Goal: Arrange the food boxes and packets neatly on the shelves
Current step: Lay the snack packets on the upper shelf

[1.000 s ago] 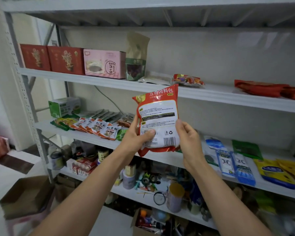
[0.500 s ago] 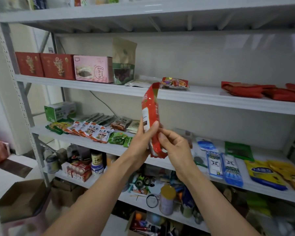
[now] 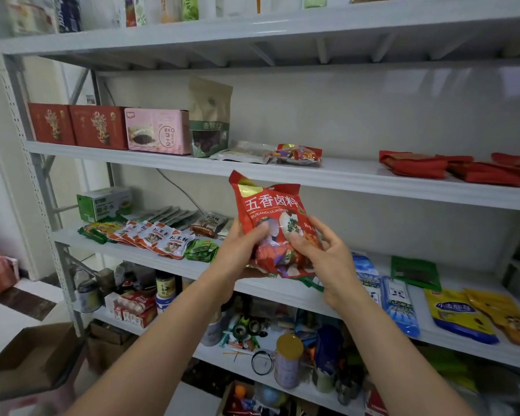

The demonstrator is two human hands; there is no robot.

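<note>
Centre of frame: red seasoning packet (image 3: pixel 269 211) is held roughly upright in the air in front of the shelving, printed front towards the camera. Left hand (image 3: pixel 237 253) grips its lower left side, thumb across the front. Right hand (image 3: pixel 323 258) pinches its lower right side, thumb on the front. Upper left: two red boxes (image 3: pixel 99 126) and a pink box (image 3: pixel 158 132) stand side by side on a shelf (image 3: pixel 373 183). Flat red packets (image 3: pixel 415 165) lie at the right of the same shelf.

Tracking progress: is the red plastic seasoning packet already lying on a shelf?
No, the left hand and right hand hold the red packet before the shelves.
</note>
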